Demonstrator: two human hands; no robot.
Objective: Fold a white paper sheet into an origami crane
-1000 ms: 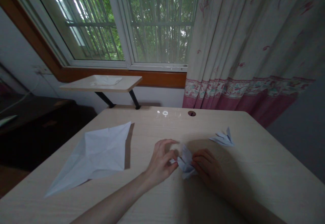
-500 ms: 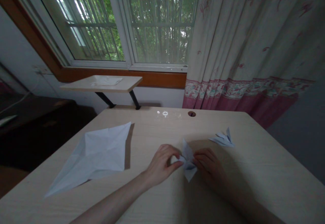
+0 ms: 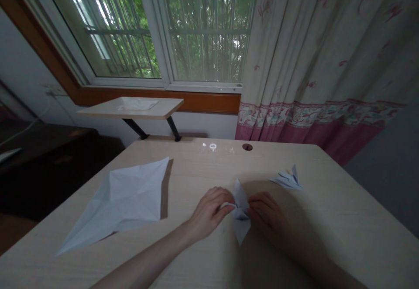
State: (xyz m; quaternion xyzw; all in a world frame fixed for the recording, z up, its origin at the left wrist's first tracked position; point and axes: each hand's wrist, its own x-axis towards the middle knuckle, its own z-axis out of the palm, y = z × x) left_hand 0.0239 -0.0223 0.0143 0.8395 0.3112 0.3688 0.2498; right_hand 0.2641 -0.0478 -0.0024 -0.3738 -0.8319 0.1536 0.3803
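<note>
Across the foreground, the pale bench (image 3: pixel 209 265), with a flowered curtain (image 3: pixel 314 49) and barred window (image 3: pixel 209 31) behind. At far left, a raised shelf (image 3: pixel 170 104) on dark legs. To the left, well apart, a large creased sheet (image 3: pixel 137 193). Pinched near mid-bench from opposite sides by the left hand (image 3: pixel 209 209) and right hand (image 3: pixel 268 214): a folded paper piece (image 3: pixel 241 212), partly covered at its right. Pointed at both tips, with long axis near to far, one tip toward the window. Beyond, on the right, a smaller folded piece (image 3: pixel 288 180); farther back, a round hole (image 3: pixel 247 147).

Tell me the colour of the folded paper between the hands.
The folded paper looks white with a bluish tinge, seen in the head view.
</note>
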